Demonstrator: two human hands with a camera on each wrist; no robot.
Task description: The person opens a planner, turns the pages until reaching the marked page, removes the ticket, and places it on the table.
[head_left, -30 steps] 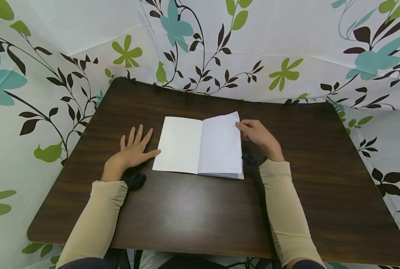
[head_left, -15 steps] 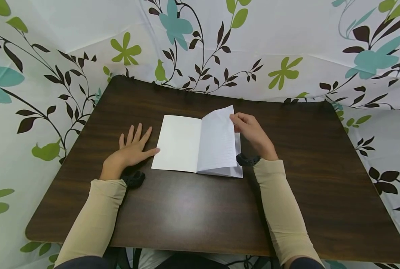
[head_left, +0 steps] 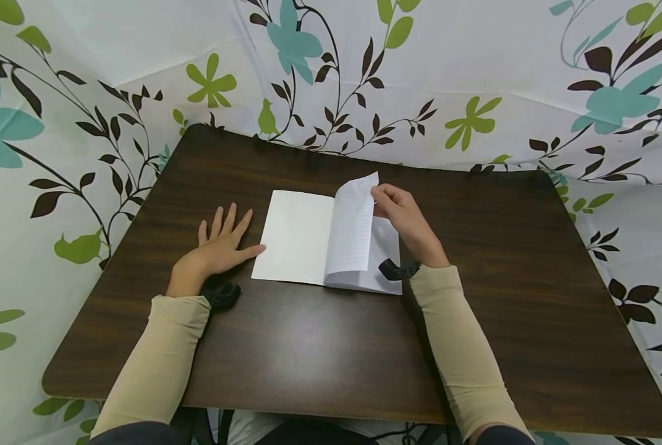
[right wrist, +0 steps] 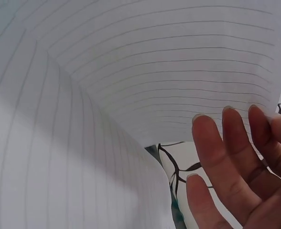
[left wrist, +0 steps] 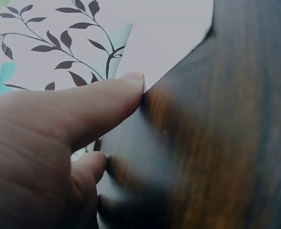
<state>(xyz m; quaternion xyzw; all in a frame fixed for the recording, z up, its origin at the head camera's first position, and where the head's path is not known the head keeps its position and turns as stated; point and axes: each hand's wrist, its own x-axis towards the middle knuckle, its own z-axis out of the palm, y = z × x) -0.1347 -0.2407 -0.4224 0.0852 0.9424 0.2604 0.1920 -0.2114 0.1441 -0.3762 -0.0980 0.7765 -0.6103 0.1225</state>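
An open notebook point(head_left: 299, 238) lies on the dark wooden table, its left side blank white. A lined page point(head_left: 352, 228) stands raised and curved from the right side. My right hand point(head_left: 403, 216) pinches that page near its upper outer edge between thumb and fingers. In the right wrist view, the lined page point(right wrist: 178, 71) bows above another lined page point(right wrist: 73, 157), and the other fingers lie behind the pinch. My left hand point(head_left: 214, 250) rests flat on the table with fingers spread. Its thumb point(left wrist: 116, 93) touches the left edge of the notebook.
The brown table point(head_left: 308, 352) extends around the notebook on all sides. A white curtain point(head_left: 420, 62) with leaf and flower prints hangs behind and beside it. Dark bands point(head_left: 222, 296) are worn at both wrists.
My right hand has moved left and slightly up, lifting the page and curving it toward the left. More of the page underneath shows. The left hand stays in place.
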